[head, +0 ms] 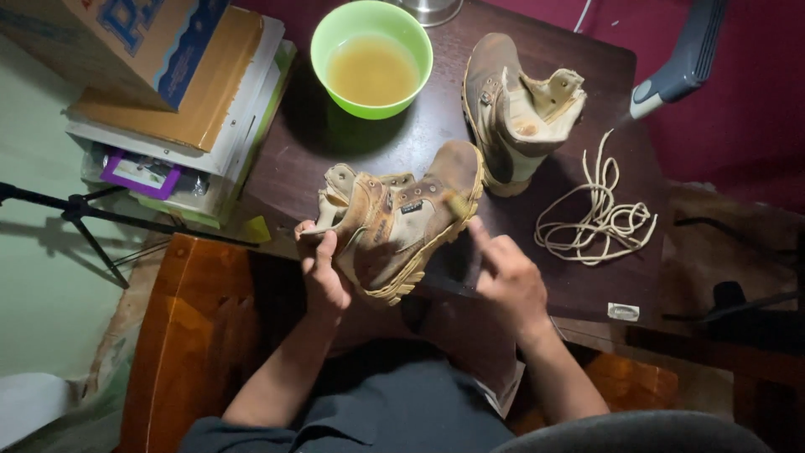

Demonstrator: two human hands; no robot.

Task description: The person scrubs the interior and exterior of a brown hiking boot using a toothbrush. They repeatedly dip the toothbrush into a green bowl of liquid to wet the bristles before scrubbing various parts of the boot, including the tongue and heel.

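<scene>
My left hand point(323, 273) was closed around the open top of a brown boot point(402, 222), holding it up over the near edge of the dark table point(579, 294). The boot lay tipped on its side, with its toe pointing away from me and its yellowish sole toward my right hand. My right hand point(507, 277) was just beside the sole, with the fingers bunched and one finger stretched up to the toe end. Something small and blurry sat at that fingertip, and I could not tell what it was or if I pinched it. A little farther on, near the right edge of the table, lay a loose pile of pale laces point(599, 218). Past the boot I held, the other boot point(511, 109) rested on the table, open at the top. At the far edge stood a green bowl point(335, 33) full of cloudy yellow water. At the far left corner sat a stack of boxes point(193, 101).
</scene>
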